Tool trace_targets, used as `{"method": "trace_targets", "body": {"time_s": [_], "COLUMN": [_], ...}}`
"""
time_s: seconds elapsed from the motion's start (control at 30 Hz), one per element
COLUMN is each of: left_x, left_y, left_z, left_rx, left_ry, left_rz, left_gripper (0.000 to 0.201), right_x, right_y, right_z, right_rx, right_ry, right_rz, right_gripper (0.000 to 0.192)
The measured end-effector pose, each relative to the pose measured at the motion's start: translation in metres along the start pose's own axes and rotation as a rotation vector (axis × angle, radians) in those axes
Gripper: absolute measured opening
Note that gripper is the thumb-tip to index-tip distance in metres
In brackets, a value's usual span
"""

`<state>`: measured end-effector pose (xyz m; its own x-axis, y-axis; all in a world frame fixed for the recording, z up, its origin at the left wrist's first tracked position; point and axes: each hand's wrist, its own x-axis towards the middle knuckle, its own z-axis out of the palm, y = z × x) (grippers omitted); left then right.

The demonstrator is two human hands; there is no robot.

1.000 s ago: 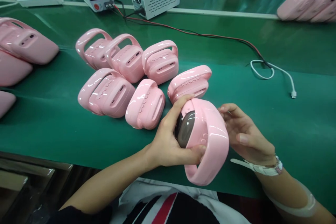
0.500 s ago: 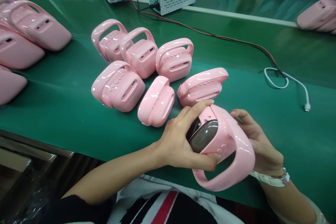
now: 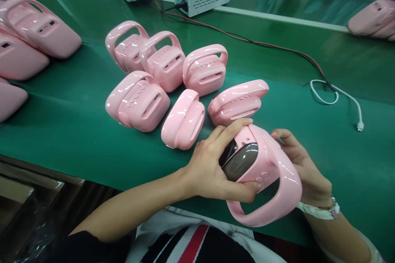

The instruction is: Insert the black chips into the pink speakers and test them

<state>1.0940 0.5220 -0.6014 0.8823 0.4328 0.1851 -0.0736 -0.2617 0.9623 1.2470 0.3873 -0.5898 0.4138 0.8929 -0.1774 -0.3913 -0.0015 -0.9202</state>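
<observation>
At front edge of green felt-covered table (image 3: 55,131): glossy pink plastic speaker w/ loop handle and dark oval lens (image 3: 262,172), tilted, held above table. Left hand (image 3: 212,168) clamped on lens end; right hand (image 3: 305,172) cups far side. Six identical pink units (image 3: 173,86) lie just beyond.

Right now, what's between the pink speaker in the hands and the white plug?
Only bare green mat lies between the held pink speaker and white plug, in the head view.

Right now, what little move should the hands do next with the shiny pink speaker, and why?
Probably set the glossy pink plastic handled speaker down beside the six matching pink speakers on the green mat. The left hand and right hand hold it together, with bare mat beyond it.
</observation>
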Motion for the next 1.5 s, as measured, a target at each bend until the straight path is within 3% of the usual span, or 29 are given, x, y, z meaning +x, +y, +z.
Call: {"method": "trace_targets", "body": {"time_s": [1.03,1.17,1.3,1.4,1.5], "left_x": [0.002,0.003,0.002,0.000,-0.002], "left_y": [0.001,0.001,0.003,0.005,0.008], "left_z": [0.000,-0.001,-0.001,0.001,0.002], "left_rx": [0.008,0.001,-0.049,-0.053,-0.048], "left_ry": [-0.011,0.007,0.027,0.022,0.004], "left_rz": [-0.021,-0.017,-0.032,-0.053,-0.081], "left_gripper": [0.098,0.096,0.094,0.095,0.099], "right_x": [-0.001,-0.001,-0.008,-0.015,-0.019], "right_y": [0.003,0.004,0.009,0.016,0.025], "right_z": [-0.004,0.001,0.013,0.019,0.020], "right_rx": [-0.017,-0.098,-0.274,-0.324,-0.314], "right_ry": [-0.016,0.039,0.095,-0.006,-0.017], "right_rz": [0.010,-0.067,-0.255,-0.250,-0.207], "right_gripper": [0.036,0.036,0.056,0.077,0.086]}}
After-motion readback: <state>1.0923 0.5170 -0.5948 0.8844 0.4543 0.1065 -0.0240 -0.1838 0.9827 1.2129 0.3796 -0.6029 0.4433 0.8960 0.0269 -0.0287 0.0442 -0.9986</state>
